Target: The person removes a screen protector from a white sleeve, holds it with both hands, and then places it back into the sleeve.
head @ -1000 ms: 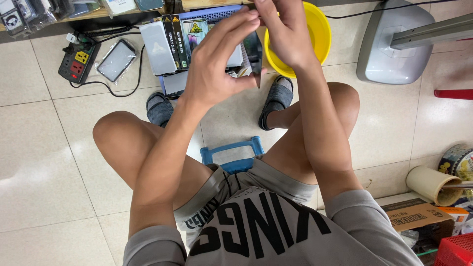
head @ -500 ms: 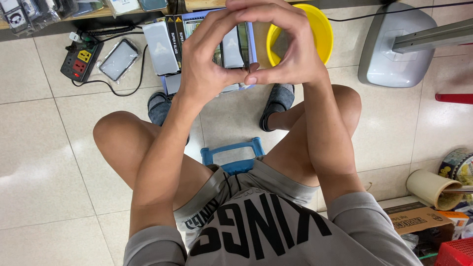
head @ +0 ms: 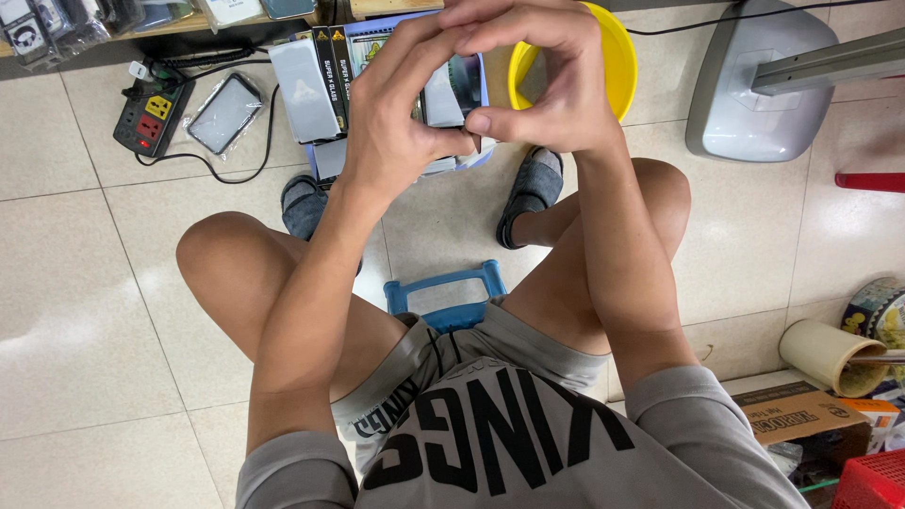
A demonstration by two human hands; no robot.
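Observation:
I sit on a low blue stool (head: 443, 287) with both hands raised over my knees. My left hand (head: 391, 113) and my right hand (head: 551, 80) meet fingertip to fingertip and form a ring. Between them they pinch a thin flat grey piece (head: 443, 99); the fingers cover most of it, and its dark lower corner pokes out under my right thumb. What kind of thing it is I cannot tell. Directly below the hands stands a blue basket (head: 325, 155) packed with flat boxes.
A yellow bowl (head: 617, 57) stands beside the basket. A power strip (head: 146, 113) with its cable and a clear-wrapped flat pack (head: 224, 113) lie at the far left. A grey appliance base (head: 754, 94) is at the right; a cardboard tube (head: 825, 353), cardboard box (head: 797, 415) and red crate (head: 872, 481) at lower right.
My left fingers were spread with the right hand above them; now both hands have curled together around the flat piece and sit slightly lower.

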